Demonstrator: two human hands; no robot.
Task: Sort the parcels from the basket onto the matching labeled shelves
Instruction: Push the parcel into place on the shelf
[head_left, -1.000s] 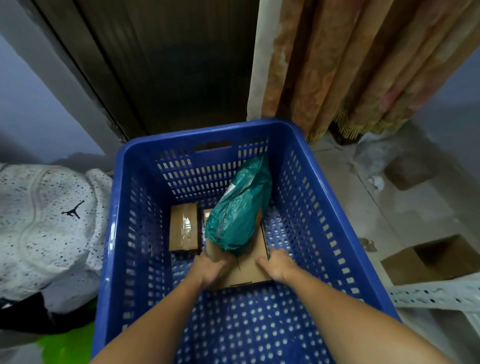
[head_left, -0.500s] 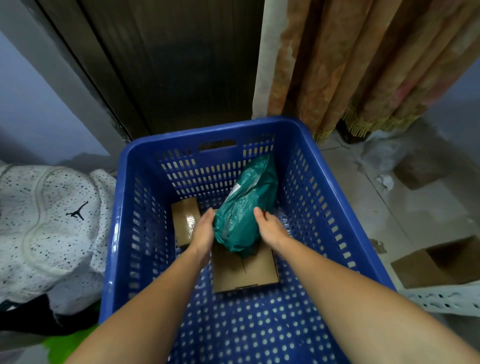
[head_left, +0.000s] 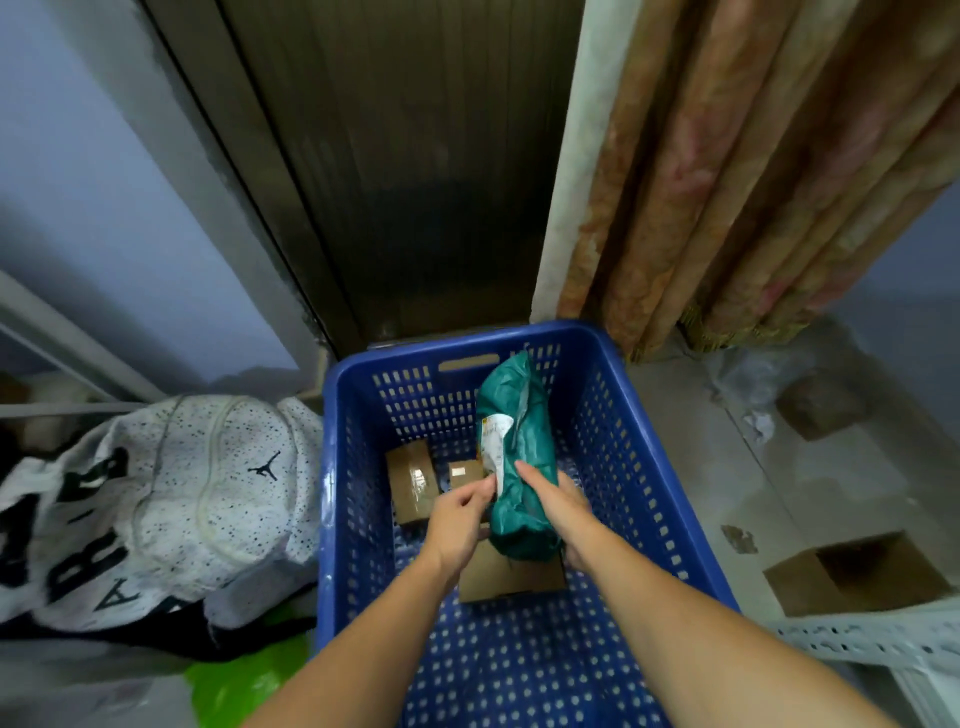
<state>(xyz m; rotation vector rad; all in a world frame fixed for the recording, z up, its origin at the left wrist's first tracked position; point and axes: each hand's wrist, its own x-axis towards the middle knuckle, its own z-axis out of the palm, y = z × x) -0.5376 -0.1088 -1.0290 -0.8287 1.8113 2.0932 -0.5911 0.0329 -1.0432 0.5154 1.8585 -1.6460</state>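
While both hands grip the crinkly green plastic parcel (head_left: 517, 467), flat cardboard boxes lie beneath.

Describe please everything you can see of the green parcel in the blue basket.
The green parcel is a soft teal plastic mailer bag, wrinkled and bulging. A white shipping label sits on its left face; the print is too small to read. It is tilted, with its far end toward the back wall of the blue basket and its near end over a flat cardboard box. The right hand grips its lower right side, and the left hand pinches the label's lower edge.
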